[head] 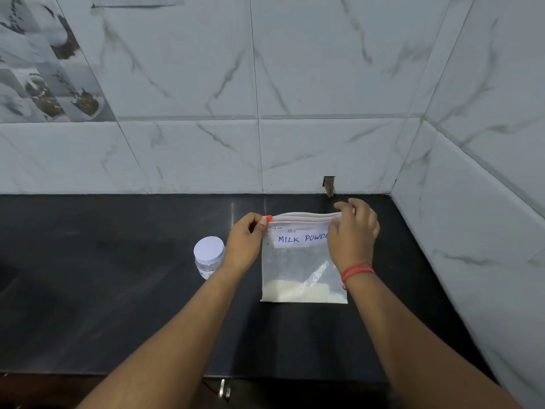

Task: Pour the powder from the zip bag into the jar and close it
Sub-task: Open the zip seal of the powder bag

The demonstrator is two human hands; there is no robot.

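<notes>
Milk powder zip bag (300, 270) stands upright on the black counter (118, 290). Left hand (246, 242) pinches its orange slider (268, 218), right hand (352, 231) grips the other top corner. Lidded jar (208, 256) sits just left.

You have one zip bag (303, 261) at about one o'clock from centre, with one orange slider (268, 218) at its ten o'clock corner and one handwritten label (300, 239). One jar (208, 258) stands at its nine o'clock, wearing one white lid (208, 248). Two hands are in view: your left hand (246, 242) and right hand (354, 231). One red thread band (355, 273) circles the right wrist.
</notes>
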